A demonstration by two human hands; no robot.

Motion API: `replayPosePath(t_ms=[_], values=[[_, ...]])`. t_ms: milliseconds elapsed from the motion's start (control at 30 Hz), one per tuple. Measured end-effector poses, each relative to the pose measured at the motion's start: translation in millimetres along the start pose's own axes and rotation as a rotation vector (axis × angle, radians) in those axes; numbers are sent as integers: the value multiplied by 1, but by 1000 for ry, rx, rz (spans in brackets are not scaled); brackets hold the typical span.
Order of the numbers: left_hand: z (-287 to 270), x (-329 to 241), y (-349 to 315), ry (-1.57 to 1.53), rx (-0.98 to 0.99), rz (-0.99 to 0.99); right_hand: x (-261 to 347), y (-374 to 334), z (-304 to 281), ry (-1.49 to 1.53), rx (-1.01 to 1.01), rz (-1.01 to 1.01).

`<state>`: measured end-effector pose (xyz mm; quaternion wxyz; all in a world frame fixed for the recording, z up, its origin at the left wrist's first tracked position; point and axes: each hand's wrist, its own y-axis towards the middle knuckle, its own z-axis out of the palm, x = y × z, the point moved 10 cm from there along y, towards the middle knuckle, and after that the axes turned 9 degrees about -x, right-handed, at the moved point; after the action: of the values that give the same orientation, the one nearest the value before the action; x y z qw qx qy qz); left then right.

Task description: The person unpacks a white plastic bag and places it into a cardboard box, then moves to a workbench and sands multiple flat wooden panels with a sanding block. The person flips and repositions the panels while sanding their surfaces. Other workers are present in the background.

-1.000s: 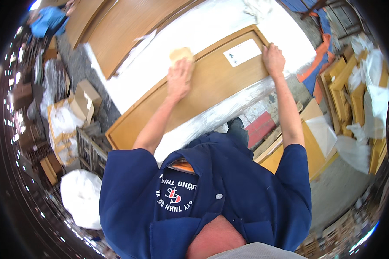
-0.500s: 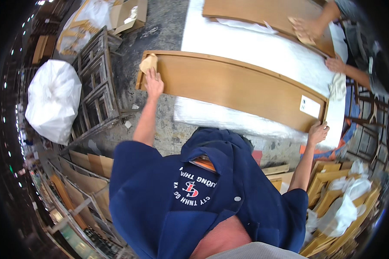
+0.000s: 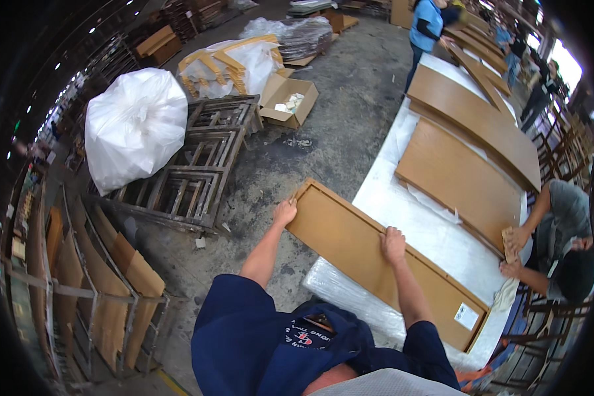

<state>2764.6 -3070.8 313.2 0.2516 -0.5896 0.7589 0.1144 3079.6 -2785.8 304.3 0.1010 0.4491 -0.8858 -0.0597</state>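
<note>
The brown board [image 3: 350,241] lies flat side down, with its raised rim up, on the white table [image 3: 376,191]. Its left end pokes out past the table's edge, over the floor. The end with the white label [image 3: 467,316] is over by the table's right side.

The left hand [image 3: 284,213] is at that poking-out end, right by the corner. Its fingers are bent around the edge, and there may be a small tan thing by the tips — I can't tell if they pinch it, or the wood, or just press. The right hand [image 3: 394,245] has its fingers curled over the far long rim, holding on near the middle.

To do this edge work well, I think the right hand should be the steady hand. It should hold firm, so the board doesn't slide or spin. The left hand should go easy and not push down hard, because that end has no table under it and could tip — a slow, even touch along the edge seems best. Pulling the board in a bit would make it safer.

The 2 hands should mind the label too, so it doesn't get rubbed. And they should keep clear of the next board [image 3: 459,188], where a co-worker [image 3: 571,218] is busy with a tan block [image 3: 508,244].
</note>
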Motion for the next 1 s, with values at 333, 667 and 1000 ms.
replayPosePath(t_ms=[333, 667, 1000], values=[[32, -38, -114, 25, -109, 98, 64, 26, -10, 152, -47, -135], [110, -150, -157, -2, -237, 377, -69, -53, -52, 155, -83, -6], [284, -321, -391, -387, 702, 535, -228, -177, -100, 395, -414, 512]])
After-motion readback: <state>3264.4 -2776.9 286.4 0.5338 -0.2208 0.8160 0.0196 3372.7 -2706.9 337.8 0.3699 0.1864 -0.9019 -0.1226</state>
